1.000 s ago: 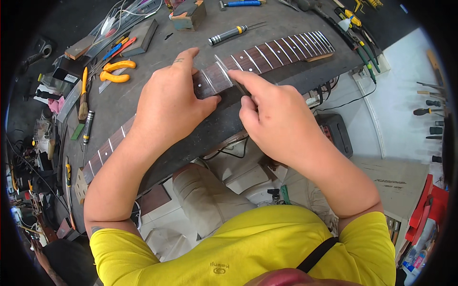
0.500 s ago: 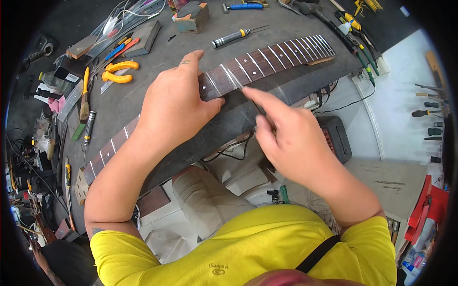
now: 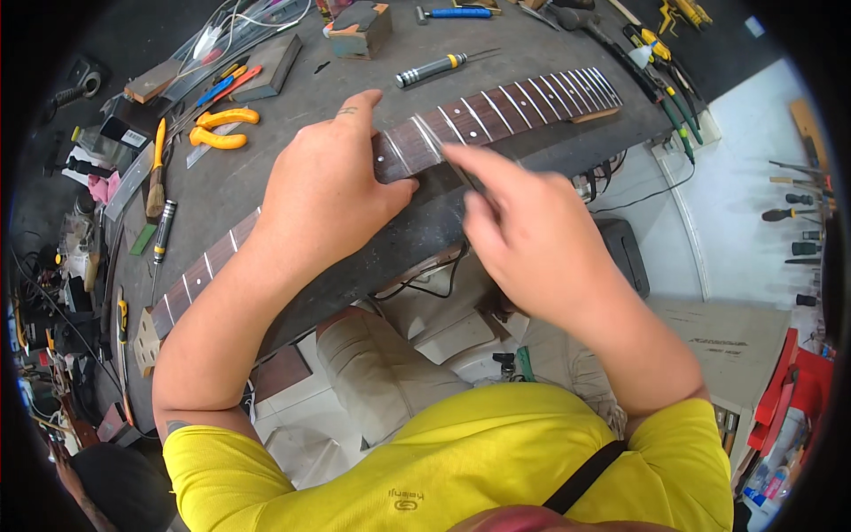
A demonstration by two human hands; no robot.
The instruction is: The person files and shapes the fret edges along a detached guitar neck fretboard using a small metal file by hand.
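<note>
A guitar neck (image 3: pixel 496 111) with a dark fretboard, metal frets and pale dot markers lies diagonally across the bench, its headstock end at the lower left. My left hand (image 3: pixel 324 177) is closed around it near the middle, thumb along the near edge and fingers over the far side. In my right hand (image 3: pixel 523 222) is a thin dark file (image 3: pixel 467 177), mostly hidden by the fingers and blurred. The index finger stretches along it, its tip at a fret just right of my left hand. My left forearm covers part of the neck.
Beyond the neck lie a screwdriver (image 3: pixel 432 69), orange-handled pliers (image 3: pixel 222 129), a block (image 3: pixel 357 31) and a blue-handled hammer (image 3: pixel 454 13). A brush (image 3: pixel 157 177) sits at the left. Several tools crowd the far right corner. A seated person's leg (image 3: pixel 381 372) is below the bench edge.
My right hand has shifted slightly left and up along the fret with the file. My left hand stays in place on the neck.
</note>
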